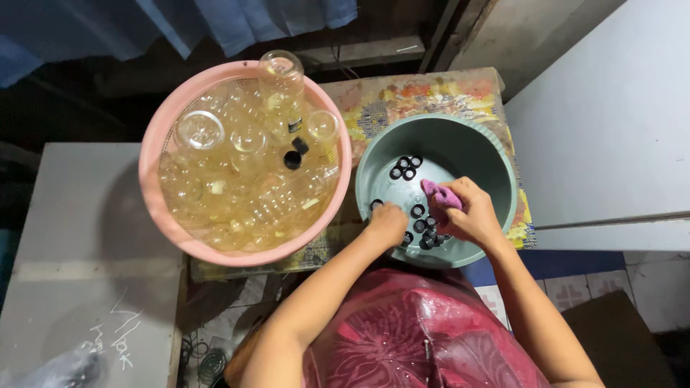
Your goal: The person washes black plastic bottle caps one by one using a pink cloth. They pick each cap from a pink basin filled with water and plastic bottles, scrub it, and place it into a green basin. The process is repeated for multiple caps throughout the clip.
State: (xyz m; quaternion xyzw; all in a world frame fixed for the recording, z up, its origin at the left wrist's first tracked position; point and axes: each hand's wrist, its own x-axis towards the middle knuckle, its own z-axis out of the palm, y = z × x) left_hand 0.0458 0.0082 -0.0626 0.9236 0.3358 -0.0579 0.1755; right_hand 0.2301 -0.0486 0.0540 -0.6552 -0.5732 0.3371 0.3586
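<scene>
Both hands (431, 219) curled low in green basin (489, 154)

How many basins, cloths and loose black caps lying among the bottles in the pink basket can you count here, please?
Basins: 2, the pink basket and the green basin
Pink cloths: 1, in the right hand
Black caps among the bottles: 2
Total: 5
</scene>
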